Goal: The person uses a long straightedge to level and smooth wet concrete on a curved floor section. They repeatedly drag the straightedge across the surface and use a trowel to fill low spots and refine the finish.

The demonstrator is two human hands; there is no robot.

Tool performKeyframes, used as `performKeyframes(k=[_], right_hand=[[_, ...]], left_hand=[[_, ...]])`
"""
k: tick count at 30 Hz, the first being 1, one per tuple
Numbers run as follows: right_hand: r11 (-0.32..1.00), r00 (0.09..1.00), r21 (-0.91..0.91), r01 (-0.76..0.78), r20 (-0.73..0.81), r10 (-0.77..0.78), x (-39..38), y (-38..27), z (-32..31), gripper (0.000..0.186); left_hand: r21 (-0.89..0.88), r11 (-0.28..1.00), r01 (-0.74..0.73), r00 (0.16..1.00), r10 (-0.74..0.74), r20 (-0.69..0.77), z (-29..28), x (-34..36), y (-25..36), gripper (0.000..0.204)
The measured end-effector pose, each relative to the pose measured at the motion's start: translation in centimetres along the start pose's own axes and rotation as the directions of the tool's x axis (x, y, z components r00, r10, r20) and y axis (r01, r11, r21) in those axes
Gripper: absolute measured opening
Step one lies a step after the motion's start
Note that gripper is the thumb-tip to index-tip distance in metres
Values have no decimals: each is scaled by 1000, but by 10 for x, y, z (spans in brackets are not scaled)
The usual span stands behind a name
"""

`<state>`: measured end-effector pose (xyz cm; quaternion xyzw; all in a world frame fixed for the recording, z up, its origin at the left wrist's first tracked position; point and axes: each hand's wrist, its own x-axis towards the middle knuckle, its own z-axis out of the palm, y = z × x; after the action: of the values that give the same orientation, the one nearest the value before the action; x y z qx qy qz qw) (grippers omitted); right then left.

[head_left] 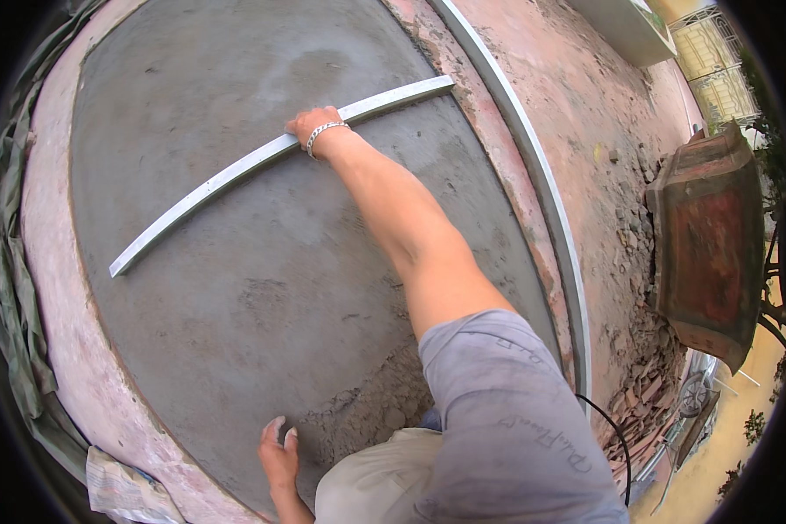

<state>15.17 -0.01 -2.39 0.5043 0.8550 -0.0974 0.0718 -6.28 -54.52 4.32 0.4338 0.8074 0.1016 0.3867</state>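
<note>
My right arm reaches far forward, and my right hand (316, 127) is closed over a long metal straightedge (227, 177). The bar lies slantwise across wet grey mortar (262, 236), its right end further away than its left. Below the bar the mortar is mostly smooth with a few rough patches, and a lumpy heap (367, 402) of it lies near my knee. My left hand (278, 454) hangs low beside my leg, holding nothing, with thumb and fingers apart and grey on the tips.
Pinkish borders (48, 236) run along both sides of the mortar. Another long metal bar (541, 166) lies on the right. Beyond it stand a large reddish planter (712, 244) and broken rubble (646, 384). Dark green sheeting (13, 288) is bunched along the left edge.
</note>
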Motion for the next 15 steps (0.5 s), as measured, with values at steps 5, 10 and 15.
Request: performKeyframes(k=[5,10,15], right_hand=[[1000,999,4,-4,32,4,-29,-5,8,34],[997,998,55,-50,-30,51,-58,-11,16,28],[987,995,123,-103,-1,104,-98,-19,29,28]], left_hand=[[23,999,-38,999,39,-3,-1,-2,9,32],[-17,999,-50,999,50,-10,-5,-4,8,33],[-22,999,-35,999,34,-35,-10,-13,2,33]])
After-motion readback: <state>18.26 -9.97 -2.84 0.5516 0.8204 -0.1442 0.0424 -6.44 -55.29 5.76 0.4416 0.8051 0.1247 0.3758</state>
